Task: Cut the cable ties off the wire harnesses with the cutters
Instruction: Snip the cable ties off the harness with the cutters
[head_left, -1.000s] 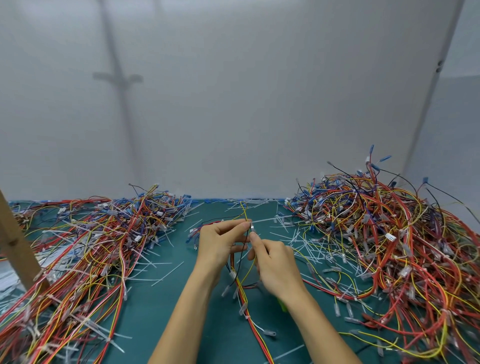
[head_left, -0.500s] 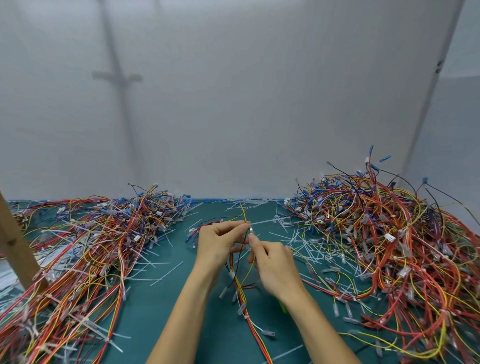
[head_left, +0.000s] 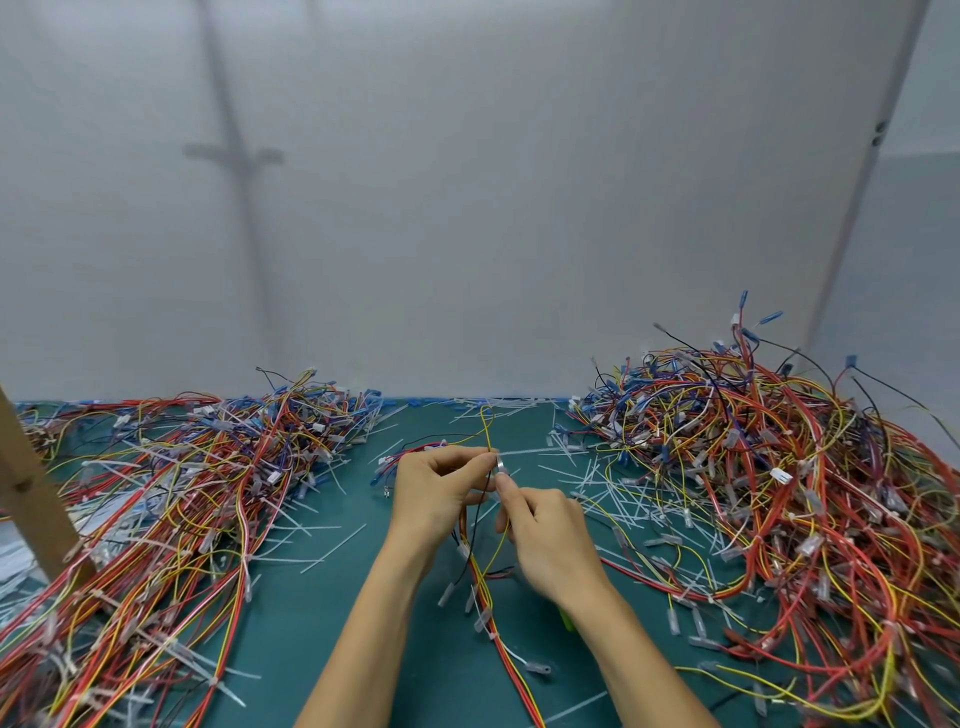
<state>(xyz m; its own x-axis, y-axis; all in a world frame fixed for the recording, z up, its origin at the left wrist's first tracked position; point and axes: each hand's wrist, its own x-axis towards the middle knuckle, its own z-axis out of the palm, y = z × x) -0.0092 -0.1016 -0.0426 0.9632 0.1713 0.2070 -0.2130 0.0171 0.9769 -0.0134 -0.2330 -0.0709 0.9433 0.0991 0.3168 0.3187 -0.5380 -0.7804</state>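
Across the back of my feed a plain grey wall (head_left: 467, 208) fills the upper half, and below it lies a teal-green work mat (head_left: 322, 613). On the mat's right side rises the taller heap (head_left: 779, 493) of tangled red, yellow, blue and black wire harnesses. On the left spreads the flatter heap (head_left: 182, 493) of the same kind of wiring. A slanted bare wooden post (head_left: 31, 499) stands at the left edge, its foot among those wires. Loose white plastic cable ties (head_left: 597, 483) lie scattered over the mat between the two heaps, thickest just beside the right one. In the middle, near me, a slim harness (head_left: 483, 587) of red, yellow and black wires runs from the bottom edge up into the hands, with a yellow wire loop (head_left: 487, 421) standing above them. The left hand (head_left: 434, 493) has its fingers curled, pinching that harness at the top between thumb and forefinger. The right hand (head_left: 553, 540) is clenched round the cutters (head_left: 501, 464). Only their silvery nose shows, touching the wires at the left fingertips, and a sliver of green handle under the wrist. I cannot tell whether a tie sits in the nose.
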